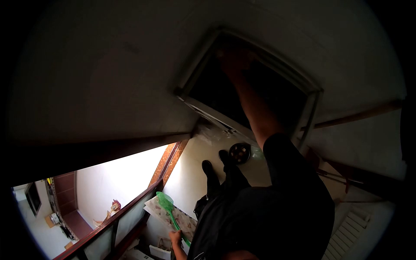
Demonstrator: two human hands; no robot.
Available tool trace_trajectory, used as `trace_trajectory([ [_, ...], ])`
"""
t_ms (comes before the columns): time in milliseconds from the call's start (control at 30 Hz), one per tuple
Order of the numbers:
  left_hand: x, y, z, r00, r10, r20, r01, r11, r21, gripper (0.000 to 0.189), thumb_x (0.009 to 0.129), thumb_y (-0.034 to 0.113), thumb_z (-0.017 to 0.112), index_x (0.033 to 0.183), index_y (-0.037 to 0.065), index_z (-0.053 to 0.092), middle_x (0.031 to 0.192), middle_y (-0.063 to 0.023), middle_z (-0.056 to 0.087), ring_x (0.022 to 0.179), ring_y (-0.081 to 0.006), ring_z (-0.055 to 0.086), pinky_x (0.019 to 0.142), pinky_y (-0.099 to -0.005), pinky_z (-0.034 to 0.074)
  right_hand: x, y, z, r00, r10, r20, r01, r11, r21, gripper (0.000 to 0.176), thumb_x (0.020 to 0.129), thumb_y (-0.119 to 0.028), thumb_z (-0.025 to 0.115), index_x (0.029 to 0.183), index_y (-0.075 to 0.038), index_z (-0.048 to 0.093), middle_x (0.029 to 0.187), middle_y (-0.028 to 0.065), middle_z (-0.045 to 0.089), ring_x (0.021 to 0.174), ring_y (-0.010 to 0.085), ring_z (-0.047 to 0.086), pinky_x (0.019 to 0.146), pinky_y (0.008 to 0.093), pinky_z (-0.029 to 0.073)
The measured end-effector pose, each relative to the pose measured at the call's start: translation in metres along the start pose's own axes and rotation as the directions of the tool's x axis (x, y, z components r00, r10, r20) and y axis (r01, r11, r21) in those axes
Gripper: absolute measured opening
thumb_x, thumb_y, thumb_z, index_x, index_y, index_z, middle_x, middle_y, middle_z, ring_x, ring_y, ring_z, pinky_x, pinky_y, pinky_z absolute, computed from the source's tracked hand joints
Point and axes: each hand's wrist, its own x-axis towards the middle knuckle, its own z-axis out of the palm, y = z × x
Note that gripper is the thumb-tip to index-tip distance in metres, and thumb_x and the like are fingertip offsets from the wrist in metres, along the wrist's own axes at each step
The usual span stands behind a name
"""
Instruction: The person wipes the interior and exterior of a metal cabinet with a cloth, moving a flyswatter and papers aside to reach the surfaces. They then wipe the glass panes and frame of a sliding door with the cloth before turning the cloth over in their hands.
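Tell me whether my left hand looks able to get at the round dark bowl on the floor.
Probably not as things stand: the left hand grips a green long-handled tool, and the round dark bowl sits low by the feet, so you'd likely need to stoop.

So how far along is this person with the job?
Nothing looks clearly finished. The left hand grips a green long-handled tool, while the right hand reaches to the dark framed panel, too dim to show what it does there. What is left is hard to judge: probably finishing at that panel and putting the tool down, since both hands look occupied.
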Motion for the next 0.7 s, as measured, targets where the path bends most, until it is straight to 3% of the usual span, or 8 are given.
trace_trajectory([
  [33, -0.001, 0.001, 0.001, 1.0, 0.028, -0.001, -0.028, 1.0, -0.009, 0.023, 0.063, 0.011, 0.063, 0.054, -0.004, 0.048, 0.049, -0.0068, 0.047, 0.041, -0.0159, 0.046, 0.036, -0.0326, 0.034, 0.001, -0.009, -0.001, 0.997, 0.028, 0.075, -0.027, 1.0, -0.003, 0.04, 0.072, -0.034, 0.058, 0.105, -0.012, 0.059, 0.113, 0.0176, 0.052, 0.106, 0.0356, 0.047, 0.091, 0.0556, 0.031],
  [167, -0.012, 0.015, -0.001, 1.0, -0.013, -0.002, 0.013, 1.0, -0.017, 0.024, 0.063, 0.011, 0.064, 0.053, -0.005, 0.048, 0.05, -0.0065, 0.047, 0.042, -0.0153, 0.045, 0.037, -0.033, 0.034, -0.005, -0.034, 0.014, 0.959, -0.054, 0.277, 0.012, 0.988, 0.152, 0.046, 0.073, -0.035, 0.057, 0.113, -0.012, 0.055, 0.116, 0.018, 0.05, 0.111, 0.0385, 0.042, 0.095, 0.0551, 0.028],
  [300, -0.005, 0.01, 0.0, 1.0, -0.006, -0.009, 0.006, 1.0, 0.011, 0.024, 0.062, 0.012, 0.064, 0.054, -0.005, 0.049, 0.05, -0.007, 0.048, 0.043, -0.0162, 0.047, 0.038, -0.0334, 0.035, -0.031, -0.042, -0.039, 0.939, -0.254, 0.233, 0.239, 0.967, 0.092, 0.044, 0.073, -0.033, 0.057, 0.111, -0.011, 0.055, 0.119, 0.0175, 0.048, 0.113, 0.038, 0.04, 0.095, 0.0545, 0.027],
  [367, -0.003, 0.012, -0.002, 1.0, -0.005, 0.015, 0.004, 1.0, 0.028, 0.024, 0.062, 0.012, 0.065, 0.055, -0.006, 0.05, 0.051, -0.0076, 0.049, 0.043, -0.0169, 0.048, 0.038, -0.0336, 0.036, -0.041, -0.044, -0.069, 0.838, -0.497, 0.224, 0.423, 0.852, 0.309, 0.045, 0.072, -0.03, 0.058, 0.114, -0.015, 0.054, 0.121, 0.0147, 0.047, 0.113, 0.0376, 0.04, 0.094, 0.0531, 0.03],
  [533, 0.003, 0.011, 0.001, 0.991, 0.119, -0.058, -0.115, 0.991, 0.072, 0.026, 0.063, 0.015, 0.065, 0.059, -0.007, 0.052, 0.052, -0.0111, 0.052, 0.043, -0.0198, 0.051, 0.038, -0.0342, 0.039, -0.098, -0.057, -0.151, 0.754, -0.556, 0.349, 0.402, 0.811, 0.424, 0.043, 0.07, -0.023, 0.061, 0.112, -0.017, 0.056, 0.12, 0.0138, 0.049, 0.111, 0.0338, 0.042, 0.091, 0.0507, 0.033],
  [600, 0.016, 0.001, 0.0, 0.991, 0.124, -0.047, -0.121, 0.991, 0.064, 0.026, 0.063, 0.015, 0.066, 0.059, -0.007, 0.052, 0.052, -0.0109, 0.052, 0.043, -0.0196, 0.051, 0.038, -0.0339, 0.039, -0.129, -0.069, -0.171, 0.863, -0.406, 0.301, 0.122, 0.745, 0.656, 0.04, 0.065, -0.011, 0.059, 0.105, -0.013, 0.059, 0.106, 0.0129, 0.056, 0.101, 0.0296, 0.05, 0.092, 0.042, 0.035],
  [633, 0.013, 0.003, -0.002, 0.992, 0.121, -0.032, -0.119, 0.991, 0.061, 0.026, 0.063, 0.015, 0.066, 0.059, -0.006, 0.051, 0.052, -0.0108, 0.052, 0.043, -0.0194, 0.051, 0.038, -0.0336, 0.039, -0.139, -0.07, -0.182, 0.866, -0.4, 0.301, 0.12, 0.75, 0.651, 0.04, 0.065, -0.011, 0.059, 0.105, -0.013, 0.059, 0.106, 0.0129, 0.056, 0.101, 0.0296, 0.05, 0.092, 0.042, 0.035],
  [700, 0.006, 0.011, -0.007, 0.991, 0.137, 0.003, -0.137, 0.987, 0.085, 0.027, 0.064, 0.016, 0.066, 0.058, -0.005, 0.051, 0.051, -0.0095, 0.051, 0.042, -0.0188, 0.05, 0.037, -0.0333, 0.038, -0.155, -0.074, -0.199, 0.759, -0.412, 0.503, -0.289, 0.479, 0.829, 0.034, 0.074, -0.022, 0.06, 0.104, -0.006, 0.058, 0.102, 0.0122, 0.058, 0.084, 0.0251, 0.055, 0.071, 0.0356, 0.047],
])
